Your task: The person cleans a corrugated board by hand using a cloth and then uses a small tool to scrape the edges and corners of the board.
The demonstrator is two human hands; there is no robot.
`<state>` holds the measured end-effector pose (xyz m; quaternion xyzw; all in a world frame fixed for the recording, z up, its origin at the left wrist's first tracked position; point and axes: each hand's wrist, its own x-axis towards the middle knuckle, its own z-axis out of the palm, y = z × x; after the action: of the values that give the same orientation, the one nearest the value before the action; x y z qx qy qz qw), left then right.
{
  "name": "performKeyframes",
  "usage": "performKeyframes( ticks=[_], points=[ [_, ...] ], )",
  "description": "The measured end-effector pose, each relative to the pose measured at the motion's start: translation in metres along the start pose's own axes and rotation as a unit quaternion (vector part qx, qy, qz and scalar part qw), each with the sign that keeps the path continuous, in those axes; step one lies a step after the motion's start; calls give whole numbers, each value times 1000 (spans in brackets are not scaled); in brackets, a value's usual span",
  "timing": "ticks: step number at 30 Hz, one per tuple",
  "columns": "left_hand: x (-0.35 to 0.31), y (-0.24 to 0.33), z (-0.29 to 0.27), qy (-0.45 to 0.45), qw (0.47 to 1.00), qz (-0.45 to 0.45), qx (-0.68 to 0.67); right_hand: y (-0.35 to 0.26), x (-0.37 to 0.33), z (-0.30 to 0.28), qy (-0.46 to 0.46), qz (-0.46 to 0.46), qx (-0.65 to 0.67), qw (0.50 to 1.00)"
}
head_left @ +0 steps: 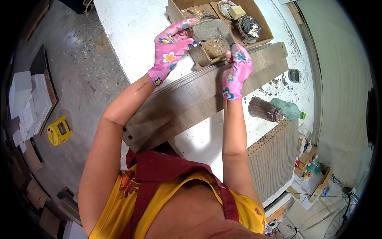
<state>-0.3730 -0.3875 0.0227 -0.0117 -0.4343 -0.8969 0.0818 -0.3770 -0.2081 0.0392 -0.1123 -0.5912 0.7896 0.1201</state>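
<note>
Head view: gripping a flat grey slab (211,30) in the left hand (172,49) and seemingly a thin scraper (229,38) in the right hand (239,69), above the near side of the cardboard box (264,34). Best to keep slab level and scraper low, with short, light strokes, staying over the box and clear of the brown boards (175,107) on the tabletop (127,36).

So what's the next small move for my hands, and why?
Probably one light stroke of the tool along the grey plate, keeping both over the box. Your right hand holds the tool at the plate's edge, your left hand grips the other side, and the box, with crumbs in it, could catch anything loose.
</note>
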Motion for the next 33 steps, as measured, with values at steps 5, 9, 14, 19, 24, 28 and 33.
performKeyframes(
  ticks=[5, 9, 14, 19, 24, 28, 33],
  points=[
    [-1, 0, 4, 6, 999, -13, -45, 5, -16, 2, -20, 19, 45, 999],
    [-3, -4, -1, -29, 999, 27, 1, 8, -20, 11, -35, 29, 46, 998],
    [-3, 0, 2, -12, 1000, 3, -7, -7, -15, -4, -14, 1, 46, 999],
    [-5, 5, 4, -34, 999, -10, 14, 4, -33, 7, -62, 39, -34, 997],
    [-5, 2, 1, -40, 998, -30, -37, -4, -11, -14, 23, 57, 62, 996],
    [-7, 6, 8, -42, 999, -13, -31, 2, -31, -6, -39, 69, 45, 996],
    [-8, 7, 6, -43, 997, -19, -53, -4, -17, -20, 6, 33, 11, 999]
  ],
)
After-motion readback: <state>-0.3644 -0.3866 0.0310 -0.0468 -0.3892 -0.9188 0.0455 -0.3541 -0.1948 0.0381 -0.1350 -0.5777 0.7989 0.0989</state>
